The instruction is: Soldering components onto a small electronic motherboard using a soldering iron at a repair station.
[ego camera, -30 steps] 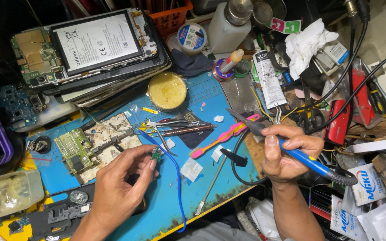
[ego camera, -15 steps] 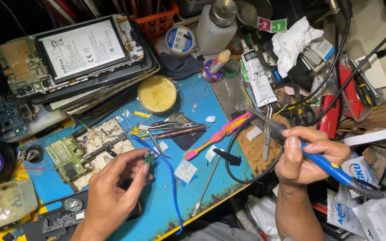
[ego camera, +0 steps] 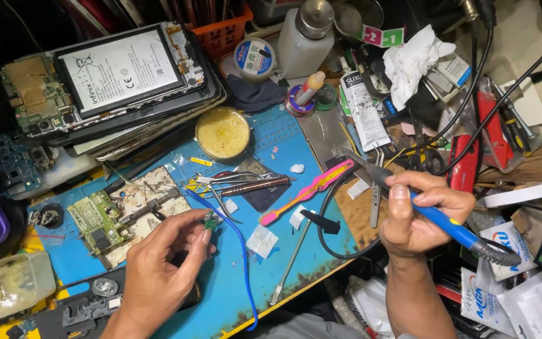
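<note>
On a cluttered blue work mat (ego camera: 265,263), tools and phone parts everywhere. Far centre, an open round tin (ego camera: 222,132) of yellow flux paste. Near left, left hand (ego camera: 158,276) pinching a small green circuit piece (ego camera: 210,221) between fingertips. Right, right hand (ego camera: 418,213) closed around a blue-handled soldering iron (ego camera: 446,223), tip pointing far-left.

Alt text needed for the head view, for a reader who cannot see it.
Over a cluttered blue repair mat, the right hand grips a blue-handled soldering iron while the left hand pinches a small green circuit board. Tweezers, a round tin of yellow flux and opened phones lie around.
</note>
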